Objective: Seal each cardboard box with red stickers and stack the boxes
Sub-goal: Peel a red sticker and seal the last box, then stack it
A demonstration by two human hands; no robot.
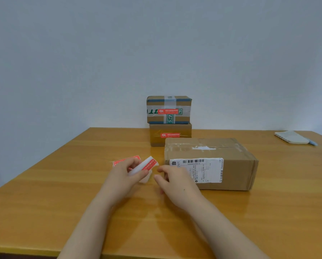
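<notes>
The left hand (pixel 126 172) pinches the light, floppy red sticker strip (pixel 147 166), best peeled from a corner, while the right hand (pixel 173 181), loosely curled and empty, waits beside it, the stiff unsealed cardboard box (pixel 210 161) just beyond.

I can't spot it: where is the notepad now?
In the head view, the notepad lies far right on the table, beside a blue pen, right of the large box.

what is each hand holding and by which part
The left hand pinches a red sticker strip by its lower end; the right hand holds nothing.
</notes>
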